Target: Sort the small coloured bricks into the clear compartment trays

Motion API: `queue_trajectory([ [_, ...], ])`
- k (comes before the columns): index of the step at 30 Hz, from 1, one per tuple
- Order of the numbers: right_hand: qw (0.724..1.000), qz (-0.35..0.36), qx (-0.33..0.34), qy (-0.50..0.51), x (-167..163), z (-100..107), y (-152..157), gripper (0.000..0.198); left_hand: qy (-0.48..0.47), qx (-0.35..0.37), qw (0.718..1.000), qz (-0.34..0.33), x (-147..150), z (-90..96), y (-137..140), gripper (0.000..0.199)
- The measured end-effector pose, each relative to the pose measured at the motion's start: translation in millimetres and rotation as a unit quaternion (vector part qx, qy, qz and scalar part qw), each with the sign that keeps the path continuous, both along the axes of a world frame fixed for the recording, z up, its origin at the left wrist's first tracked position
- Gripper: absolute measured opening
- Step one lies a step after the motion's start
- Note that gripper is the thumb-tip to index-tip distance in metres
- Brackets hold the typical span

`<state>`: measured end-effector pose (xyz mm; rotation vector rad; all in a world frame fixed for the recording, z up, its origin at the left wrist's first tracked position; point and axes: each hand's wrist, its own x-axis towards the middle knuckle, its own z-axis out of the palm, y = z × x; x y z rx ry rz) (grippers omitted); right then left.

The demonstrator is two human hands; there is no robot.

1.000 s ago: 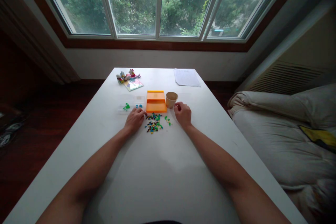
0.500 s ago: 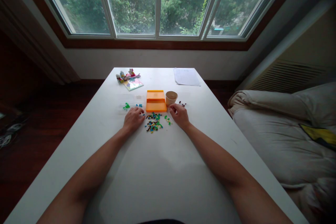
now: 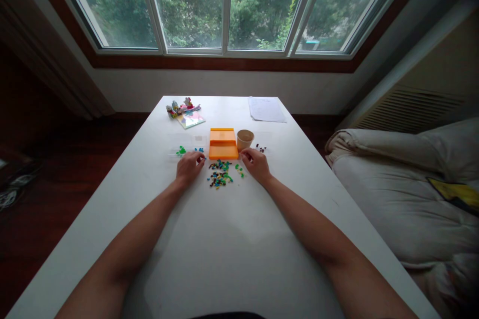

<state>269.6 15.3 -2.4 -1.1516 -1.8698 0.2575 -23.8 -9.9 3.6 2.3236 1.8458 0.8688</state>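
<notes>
My left hand is closed in a pinch left of a pile of small coloured pieces. A speck of blue shows at its fingertips, seemingly a small blue piece. My right hand is also pinched, just below a brown paper cup; what its fingertips hold, if anything, is too small to name. Between the hands sits an orange open box. Green pieces and blue pieces lie beyond my left hand, in a clear tray. A few dark pieces are right of the cup.
Small figurines and a colourful card occupy the white table's far left. Sheets of paper lie at its far right. A pale sofa stands to the right, and a window is ahead.
My left hand has lifted slightly away from the edge of the pile, its fingers now drawn together. My right hand stays almost in place.
</notes>
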Motion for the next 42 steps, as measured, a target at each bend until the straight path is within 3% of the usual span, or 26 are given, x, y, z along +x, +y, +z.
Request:
queue_trajectory([
  [11,1.0,0.003,-0.006,-0.017,-1.9,-2.0,0.0,0.014,-0.026,-0.019,0.989,0.142,-15.8,3.7,13.2,0.017],
  [25,0.999,0.008,-0.021,-0.03,-4.4,-1.3,-1.5,0.015,-0.029,-0.052,0.986,0.153,-18.9,0.6,14.1,0.021],
  [29,0.998,0.021,-0.019,-0.056,-4.5,-1.1,-0.6,0.014,-0.019,-0.044,0.994,0.1,-14.5,0.9,10.7,0.022],
  [36,0.98,0.033,-0.002,-0.194,-1.8,-2.5,1.1,0.014,0.031,-0.017,0.995,-0.091,6.5,4.4,-4.1,0.021],
  [42,0.961,0.027,-0.022,-0.276,-10.7,-1.0,-7.5,0.011,0.065,0.003,0.986,-0.155,15.8,5.5,-10.3,0.022],
])
